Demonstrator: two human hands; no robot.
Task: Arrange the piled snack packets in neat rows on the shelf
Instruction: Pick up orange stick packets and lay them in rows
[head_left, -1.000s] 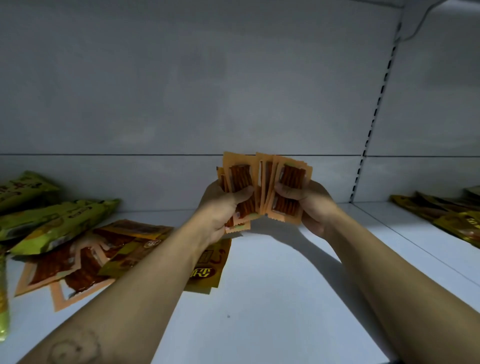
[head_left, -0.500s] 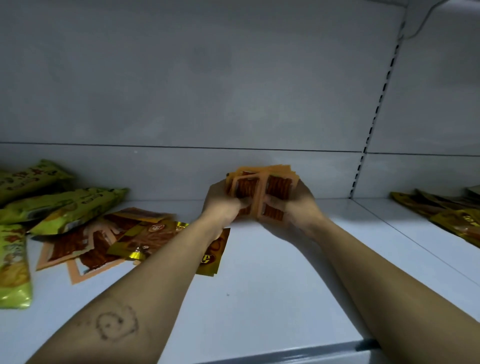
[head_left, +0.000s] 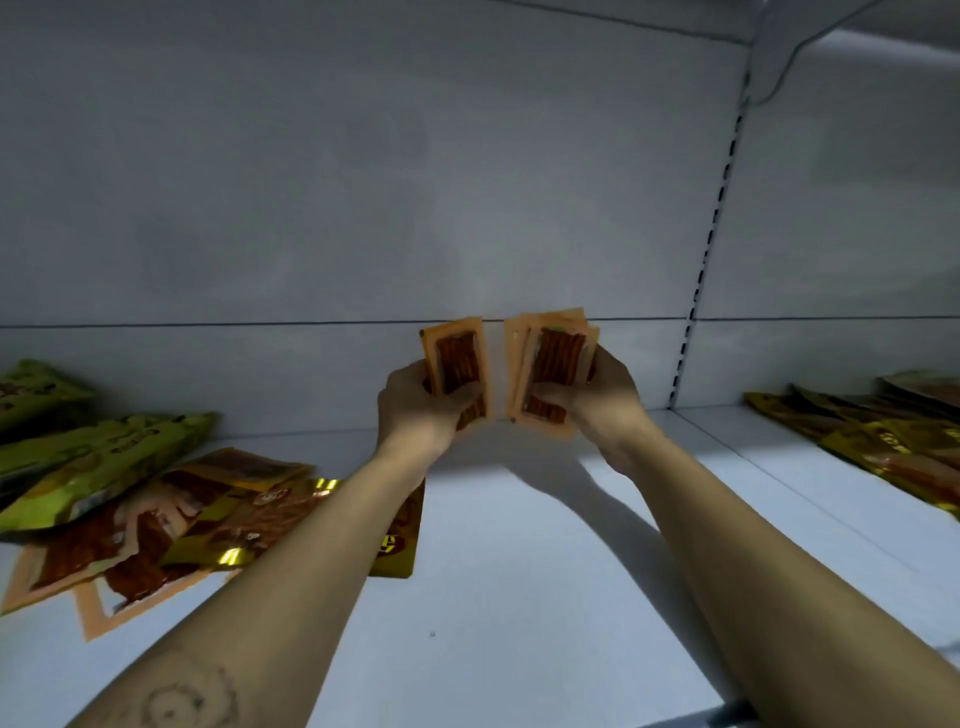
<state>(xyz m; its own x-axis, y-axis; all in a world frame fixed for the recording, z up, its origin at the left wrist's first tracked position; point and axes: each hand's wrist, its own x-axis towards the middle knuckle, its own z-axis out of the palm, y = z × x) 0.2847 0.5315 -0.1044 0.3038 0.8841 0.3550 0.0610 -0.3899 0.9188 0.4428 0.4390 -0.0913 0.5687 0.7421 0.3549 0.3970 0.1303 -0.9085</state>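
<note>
Both hands hover above the shelf (head_left: 519, 571). The left hand (head_left: 426, 410) pinches one orange packet (head_left: 457, 364), and the right hand (head_left: 597, 410) grips a fanned stack (head_left: 556, 374) of about three. A slack thumb could let the slick stack slide apart and drop. Left of the left arm lies a mixed pile (head_left: 156, 519), beside three green bags (head_left: 104, 457).
</note>
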